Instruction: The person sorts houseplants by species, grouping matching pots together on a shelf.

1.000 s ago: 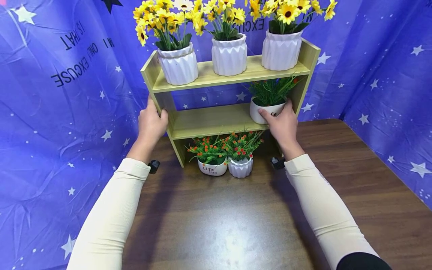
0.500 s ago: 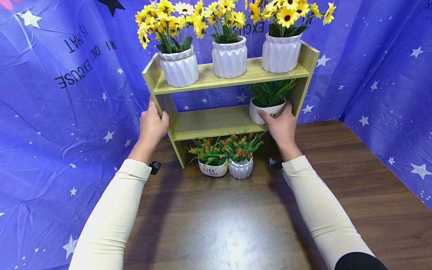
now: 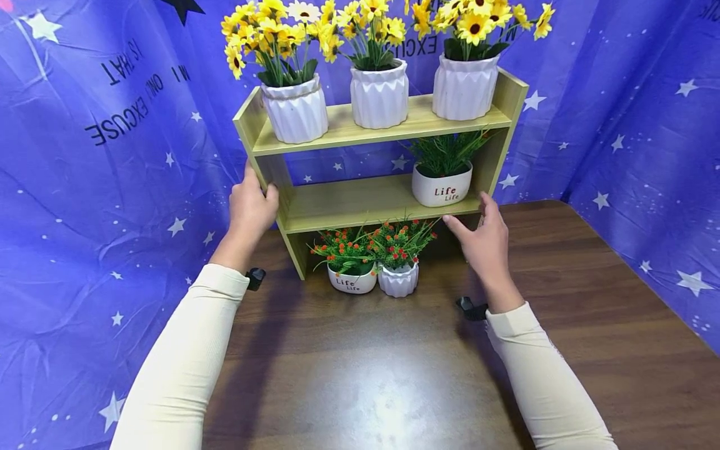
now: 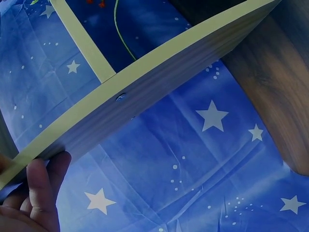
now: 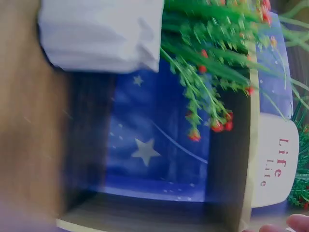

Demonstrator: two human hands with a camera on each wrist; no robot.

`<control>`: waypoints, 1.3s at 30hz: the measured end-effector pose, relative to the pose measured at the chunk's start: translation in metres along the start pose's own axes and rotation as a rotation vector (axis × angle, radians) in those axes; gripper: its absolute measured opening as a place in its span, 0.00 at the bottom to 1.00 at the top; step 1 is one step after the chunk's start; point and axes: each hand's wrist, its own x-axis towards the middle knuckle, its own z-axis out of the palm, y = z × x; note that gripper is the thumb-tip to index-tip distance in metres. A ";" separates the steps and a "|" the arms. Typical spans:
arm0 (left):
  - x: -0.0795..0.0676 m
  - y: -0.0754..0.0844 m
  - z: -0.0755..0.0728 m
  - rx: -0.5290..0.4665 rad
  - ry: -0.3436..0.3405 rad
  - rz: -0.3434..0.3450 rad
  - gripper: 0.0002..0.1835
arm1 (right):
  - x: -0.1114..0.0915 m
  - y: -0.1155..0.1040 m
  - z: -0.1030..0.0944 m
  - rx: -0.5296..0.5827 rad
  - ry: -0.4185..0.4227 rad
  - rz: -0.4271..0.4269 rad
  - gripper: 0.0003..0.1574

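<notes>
My left hand [image 3: 249, 209] grips the left side panel of the light wooden shelf unit [image 3: 349, 200]. In the left wrist view its fingers [image 4: 41, 186] lie against that panel's outer face. My right hand [image 3: 486, 247] is apart from the white oval "Life" pot [image 3: 441, 190], just below and in front of it. Its thumb and fingers are spread near the right end of the middle board and hold nothing. The oval pot of grass-like greenery stands upright at that board's right end. Only fingertips [image 5: 285, 224] show at the right wrist view's lower corner.
Three white pots [image 3: 379, 94] of yellow flowers stand on the top board. Beneath the middle board, another oval "Life" pot [image 3: 351, 281] and a ribbed white pot [image 3: 398, 281] touch or nearly touch on the brown table [image 3: 360, 350]. A blue starred cloth [image 3: 112, 250] hangs behind.
My right hand has let go of the oval pot and moved down and slightly right. The pot stays on the middle board. My left hand keeps its grip on the panel.
</notes>
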 end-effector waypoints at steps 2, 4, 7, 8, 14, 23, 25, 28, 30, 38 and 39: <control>0.000 0.000 -0.001 0.001 0.001 -0.002 0.27 | -0.013 0.004 0.000 0.012 -0.001 0.012 0.55; 0.000 0.000 -0.001 0.002 0.000 -0.004 0.28 | -0.025 0.008 0.002 0.033 -0.003 0.024 0.53; 0.000 0.000 -0.001 0.003 0.002 -0.009 0.29 | -0.042 0.015 0.010 0.045 -0.028 0.037 0.53; 0.000 0.000 0.000 0.005 0.002 -0.012 0.29 | -0.046 0.017 0.013 0.046 -0.044 0.043 0.53; 0.000 0.000 0.000 0.007 -0.004 -0.020 0.29 | -0.069 0.021 0.037 0.048 -0.151 0.091 0.54; 0.000 0.000 0.000 0.009 0.001 -0.027 0.28 | -0.088 0.024 0.073 0.117 -0.305 0.178 0.54; 0.000 0.000 0.000 0.012 0.000 -0.024 0.29 | -0.090 0.027 0.079 0.140 -0.324 0.198 0.53; 0.000 0.000 0.001 0.012 -0.002 -0.022 0.30 | -0.093 0.029 0.085 0.180 -0.340 0.232 0.52; 0.001 0.000 0.002 0.010 -0.006 -0.020 0.31 | -0.094 0.030 0.087 0.192 -0.330 0.244 0.51; 0.000 0.000 0.003 0.002 0.001 -0.019 0.30 | -0.095 0.031 0.100 0.233 -0.244 0.249 0.49; -0.001 -0.001 0.003 0.004 0.001 -0.020 0.30 | -0.095 0.031 0.102 0.236 -0.232 0.246 0.49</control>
